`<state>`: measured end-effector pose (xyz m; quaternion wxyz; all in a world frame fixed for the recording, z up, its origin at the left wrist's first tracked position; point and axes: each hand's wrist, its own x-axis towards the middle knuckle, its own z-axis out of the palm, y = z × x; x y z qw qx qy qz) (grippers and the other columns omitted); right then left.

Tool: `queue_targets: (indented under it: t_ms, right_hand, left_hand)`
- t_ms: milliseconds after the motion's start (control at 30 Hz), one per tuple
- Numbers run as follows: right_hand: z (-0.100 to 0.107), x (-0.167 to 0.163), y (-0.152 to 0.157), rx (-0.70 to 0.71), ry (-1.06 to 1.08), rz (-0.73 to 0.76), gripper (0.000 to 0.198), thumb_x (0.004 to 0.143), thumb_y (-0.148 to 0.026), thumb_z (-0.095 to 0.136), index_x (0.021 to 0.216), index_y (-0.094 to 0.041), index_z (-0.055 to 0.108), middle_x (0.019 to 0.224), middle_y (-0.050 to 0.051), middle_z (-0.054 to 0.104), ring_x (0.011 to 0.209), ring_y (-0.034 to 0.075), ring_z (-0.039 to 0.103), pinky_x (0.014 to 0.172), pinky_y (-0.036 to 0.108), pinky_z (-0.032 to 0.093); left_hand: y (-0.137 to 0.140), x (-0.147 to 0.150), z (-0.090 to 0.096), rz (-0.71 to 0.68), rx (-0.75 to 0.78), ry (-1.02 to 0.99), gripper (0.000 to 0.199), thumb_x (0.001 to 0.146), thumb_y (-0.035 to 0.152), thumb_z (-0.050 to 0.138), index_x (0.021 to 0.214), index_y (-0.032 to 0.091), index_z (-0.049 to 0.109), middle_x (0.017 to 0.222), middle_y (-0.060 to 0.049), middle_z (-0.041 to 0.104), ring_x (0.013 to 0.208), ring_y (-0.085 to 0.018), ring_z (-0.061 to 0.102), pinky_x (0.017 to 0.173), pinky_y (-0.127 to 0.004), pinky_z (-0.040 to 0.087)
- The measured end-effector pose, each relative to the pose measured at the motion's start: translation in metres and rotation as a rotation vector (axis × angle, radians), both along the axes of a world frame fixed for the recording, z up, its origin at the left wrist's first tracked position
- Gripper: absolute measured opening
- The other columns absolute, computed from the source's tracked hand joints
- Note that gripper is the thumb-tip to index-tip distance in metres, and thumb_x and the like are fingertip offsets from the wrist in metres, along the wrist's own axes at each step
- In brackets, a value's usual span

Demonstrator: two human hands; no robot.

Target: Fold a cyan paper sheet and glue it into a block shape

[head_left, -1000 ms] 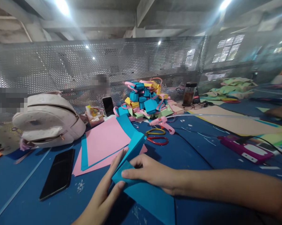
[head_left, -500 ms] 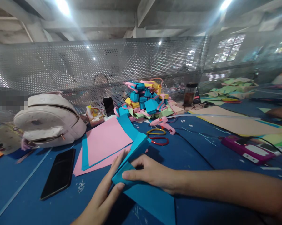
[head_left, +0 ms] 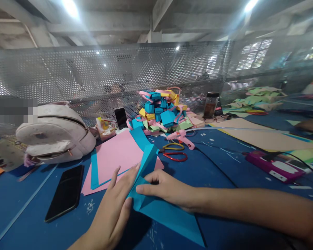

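Observation:
A folded sheet of blue paper (head_left: 169, 217) is between my two hands over the table, one part standing up and another slanting down toward me. My right hand (head_left: 164, 191) pinches its folded edge, thumb on top and the fingertips hidden behind. My left hand (head_left: 116, 201) lies along the paper's left side with fingers stretched and slightly spread, touching the fold. Beneath and beyond the hands lie pink sheets (head_left: 120, 152) stacked with blue ones.
Scissors (head_left: 174, 156) and a pink glue gun (head_left: 181, 138) lie beyond my right hand. Behind them rises a pile of colourful folded paper boxes (head_left: 168, 118). A black phone (head_left: 65, 194) and a white backpack (head_left: 55, 133) are at left, a purple power strip (head_left: 275, 166) at right.
My left hand has shifted left and its fingers have spread, with one finger lifted. The paper's upright part leans more to the left, and its lower corner has swung right. My right hand keeps its pinch.

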<state>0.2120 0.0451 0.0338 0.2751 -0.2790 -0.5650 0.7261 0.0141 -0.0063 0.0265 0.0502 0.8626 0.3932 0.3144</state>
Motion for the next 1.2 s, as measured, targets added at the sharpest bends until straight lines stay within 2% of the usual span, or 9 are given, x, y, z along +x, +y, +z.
queue_targets:
  t_ms: [200,300,500,633,800,900,1000,1100,1200]
  right_hand:
    - [0.003,0.000,0.001,0.145,-0.005,-0.005,0.044,0.074,-0.056,0.074,0.065,-0.014,0.066,0.059,-0.005,0.052,0.056,0.007,0.039,0.054,0.021,0.030]
    - [0.002,0.000,0.003,0.214,-0.020,0.020,0.046,0.075,-0.059,0.072,0.067,-0.014,0.067,0.060,-0.004,0.053,0.056,0.008,0.040,0.053,0.022,0.031]
    - [0.005,-0.001,0.003,0.363,-0.046,0.028,0.046,0.077,-0.059,0.070,0.066,-0.015,0.068,0.066,-0.001,0.060,0.061,0.010,0.046,0.059,0.023,0.039]
    - [0.003,-0.003,0.000,0.363,-0.028,0.074,0.046,0.076,-0.060,0.070,0.076,-0.015,0.072,0.074,0.002,0.066,0.071,0.014,0.055,0.068,0.026,0.044]
    - [-0.004,-0.003,0.000,0.429,-0.092,0.039,0.045,0.076,-0.059,0.070,0.076,-0.015,0.073,0.081,0.004,0.068,0.079,0.018,0.056,0.070,0.027,0.045]
    - [-0.005,-0.002,0.001,0.433,-0.111,0.032,0.047,0.078,-0.062,0.067,0.071,-0.016,0.070,0.072,0.002,0.063,0.072,0.015,0.052,0.064,0.025,0.041]
    - [-0.004,-0.002,0.002,0.429,-0.115,0.017,0.052,0.081,-0.065,0.061,0.061,-0.017,0.061,0.059,-0.002,0.047,0.060,0.011,0.040,0.054,0.024,0.032]
    - [0.001,-0.001,0.005,0.431,-0.086,0.031,0.058,0.082,-0.067,0.057,0.054,-0.017,0.050,0.054,-0.005,0.033,0.054,0.009,0.028,0.050,0.025,0.022]
    - [0.009,0.001,0.010,0.396,-0.024,0.048,0.057,0.081,-0.067,0.058,0.055,-0.016,0.050,0.054,-0.006,0.034,0.052,0.008,0.027,0.050,0.024,0.022]
  left_hand:
    - [0.007,-0.004,0.019,0.023,0.236,0.394,0.074,0.092,0.016,0.035,0.156,0.020,-0.001,0.157,-0.007,0.031,0.144,-0.026,0.031,0.120,-0.052,0.001]
    - [0.008,-0.005,0.025,0.019,0.320,0.461,0.083,0.084,0.015,0.041,0.156,0.017,0.001,0.156,-0.008,0.031,0.142,-0.029,0.034,0.120,-0.052,-0.002]
    - [0.008,-0.004,0.028,0.001,0.335,0.456,0.088,0.079,0.012,0.045,0.156,0.018,0.004,0.156,-0.008,0.031,0.140,-0.030,0.037,0.121,-0.051,-0.003]
    - [0.005,0.002,0.029,-0.009,0.286,0.436,0.097,0.072,0.008,0.045,0.156,0.015,-0.004,0.158,-0.009,0.024,0.140,-0.029,0.037,0.121,-0.050,-0.004]
    - [0.001,0.003,0.029,-0.054,0.102,0.346,0.088,0.083,0.007,0.039,0.155,0.023,-0.008,0.158,-0.004,0.027,0.141,-0.028,0.037,0.121,-0.053,0.006]
    - [-0.001,0.002,0.030,-0.075,0.025,0.288,0.082,0.090,0.010,0.038,0.155,0.028,-0.009,0.159,-0.002,0.025,0.142,-0.028,0.035,0.120,-0.055,0.008]
    - [-0.002,0.001,0.028,-0.079,-0.026,0.239,0.076,0.095,0.013,0.037,0.155,0.032,-0.006,0.160,0.001,0.022,0.143,-0.028,0.032,0.119,-0.056,0.007]
    - [-0.002,0.000,0.020,-0.070,-0.083,0.162,0.073,0.098,0.019,0.040,0.155,0.035,-0.002,0.161,0.003,0.017,0.147,-0.027,0.020,0.120,-0.053,0.009]
    - [-0.002,-0.002,0.008,-0.020,-0.112,0.043,0.070,0.099,0.025,0.044,0.155,0.038,0.003,0.161,0.004,0.016,0.148,-0.026,0.008,0.120,-0.050,0.011]
